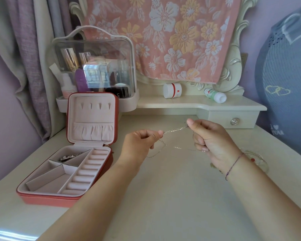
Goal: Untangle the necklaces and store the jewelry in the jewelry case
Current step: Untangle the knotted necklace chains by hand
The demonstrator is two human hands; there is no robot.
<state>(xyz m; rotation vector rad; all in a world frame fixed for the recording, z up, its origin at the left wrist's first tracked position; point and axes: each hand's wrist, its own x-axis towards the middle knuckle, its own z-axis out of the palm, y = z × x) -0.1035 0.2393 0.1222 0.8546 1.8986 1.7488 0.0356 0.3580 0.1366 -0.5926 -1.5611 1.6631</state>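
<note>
A thin silver necklace chain (pixel 175 130) is stretched taut between my two hands above the dressing table. My left hand (pixel 139 145) pinches one end at the fingertips, and my right hand (pixel 210 138) pinches the other end higher up. More chain (pixel 177 147) hangs in slack loops below and between them. The red jewelry case (pixel 68 199) lies open at the left, lid upright. A silvery piece of jewelry (pixel 69 156) rests in its back left compartment. The ring rolls and the other compartments hold nothing that I can see.
A small glass dish (pixel 258 160) with a red bead sits partly hidden behind my right wrist. A clear cosmetics box (pixel 94 66) stands behind the case. On the raised shelf lie a white jar (pixel 172 90) and a tipped bottle (pixel 215 95). A drawer knob (pixel 234 121) is right.
</note>
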